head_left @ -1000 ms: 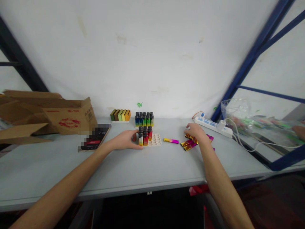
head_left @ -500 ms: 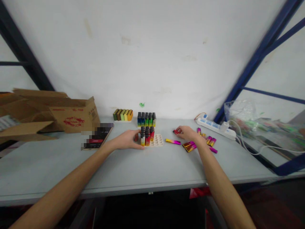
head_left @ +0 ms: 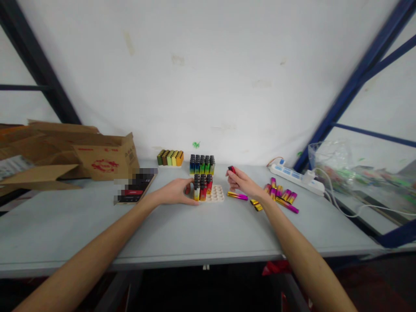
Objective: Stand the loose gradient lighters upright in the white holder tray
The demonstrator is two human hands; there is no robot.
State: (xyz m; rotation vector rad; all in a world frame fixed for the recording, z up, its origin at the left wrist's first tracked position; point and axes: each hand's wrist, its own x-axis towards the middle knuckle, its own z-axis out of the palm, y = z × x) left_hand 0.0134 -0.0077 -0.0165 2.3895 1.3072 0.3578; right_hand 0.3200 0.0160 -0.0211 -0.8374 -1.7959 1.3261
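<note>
My left hand [head_left: 175, 193] rests on the table against the left side of a white tray [head_left: 217, 194], fingers curled around its edge. Several upright lighters [head_left: 202, 186] fill the tray's left part; its right holes are bare. My right hand [head_left: 242, 181] is raised just right of the tray, pinching a red lighter [head_left: 232, 169] upright. A pink-and-yellow lighter [head_left: 237, 196] lies flat below that hand. A pile of loose pink-and-gold lighters [head_left: 281, 196] lies further right.
Two filled trays of lighters stand by the wall: blue-green ones [head_left: 202, 164] and yellow-green ones [head_left: 170, 157]. An open cardboard box [head_left: 97, 158] and a dark packet [head_left: 134, 190] sit at left. A power strip [head_left: 294, 176] and a plastic bag [head_left: 329, 158] lie at right.
My right hand left the loose pile, took a red lighter and carried it left and up toward the tray. The left hand stayed on the tray. The view shifted slightly.
</note>
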